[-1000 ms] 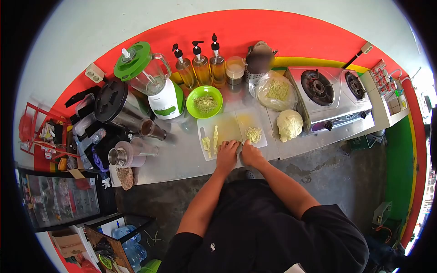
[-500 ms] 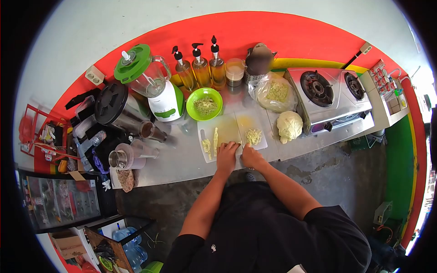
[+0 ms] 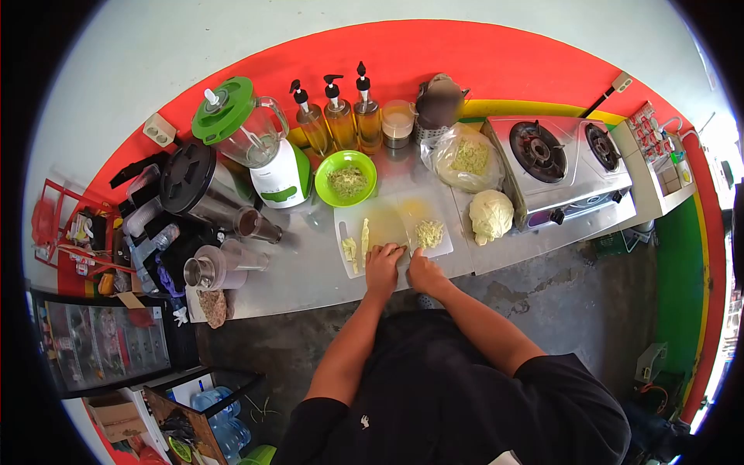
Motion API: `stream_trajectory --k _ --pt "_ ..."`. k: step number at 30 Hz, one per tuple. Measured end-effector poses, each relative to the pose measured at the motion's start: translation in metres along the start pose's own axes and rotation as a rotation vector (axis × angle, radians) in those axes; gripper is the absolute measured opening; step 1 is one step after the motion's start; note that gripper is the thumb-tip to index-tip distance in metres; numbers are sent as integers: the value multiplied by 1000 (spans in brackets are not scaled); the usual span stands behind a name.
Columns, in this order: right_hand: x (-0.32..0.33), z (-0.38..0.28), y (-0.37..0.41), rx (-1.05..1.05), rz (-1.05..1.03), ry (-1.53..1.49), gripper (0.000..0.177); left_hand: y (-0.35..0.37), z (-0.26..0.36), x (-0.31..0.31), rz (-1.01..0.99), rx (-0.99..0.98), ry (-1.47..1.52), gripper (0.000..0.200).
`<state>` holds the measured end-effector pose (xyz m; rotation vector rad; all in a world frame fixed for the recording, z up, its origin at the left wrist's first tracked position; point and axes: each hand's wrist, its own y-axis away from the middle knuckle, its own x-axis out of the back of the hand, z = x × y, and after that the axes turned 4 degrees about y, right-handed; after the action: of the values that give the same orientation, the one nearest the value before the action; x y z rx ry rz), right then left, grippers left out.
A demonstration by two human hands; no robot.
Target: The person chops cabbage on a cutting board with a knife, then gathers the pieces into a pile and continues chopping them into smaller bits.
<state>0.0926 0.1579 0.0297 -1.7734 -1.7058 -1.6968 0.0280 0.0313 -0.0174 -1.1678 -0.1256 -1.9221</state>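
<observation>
A pale cutting board point(image 3: 387, 217) lies on the steel counter in front of me. My left hand point(image 3: 384, 267) rests at the board's near edge, fingers curled down on a cabbage piece that it mostly hides. Right beside it, my right hand point(image 3: 425, 271) grips a knife whose blade point(image 3: 408, 252) barely shows between the two hands. A small pile of shredded cabbage point(image 3: 428, 232) lies on the board's right part. Pale cabbage strips point(image 3: 364, 232) lie on its left part.
Behind the board stand a green bowl point(image 3: 346, 178) of shreds, three pump bottles point(image 3: 339, 116) and a blender point(image 3: 248, 132). A cabbage head point(image 3: 491, 215), a bag of shreds point(image 3: 465, 159) and a gas stove point(image 3: 554, 155) are to the right. Cups and jars crowd the left.
Both hands stay together at the board's near edge, shifting only slightly left. The pile, the strips and everything else on the counter lie as before.
</observation>
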Motion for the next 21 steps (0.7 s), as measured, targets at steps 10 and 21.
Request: stream_trajectory --k 10,21 --pt "-2 -1 1 0 -3 4 41 -5 2 3 3 56 31 33" --pt "-3 -3 3 -8 -3 4 42 -8 0 4 -45 147 44 31"
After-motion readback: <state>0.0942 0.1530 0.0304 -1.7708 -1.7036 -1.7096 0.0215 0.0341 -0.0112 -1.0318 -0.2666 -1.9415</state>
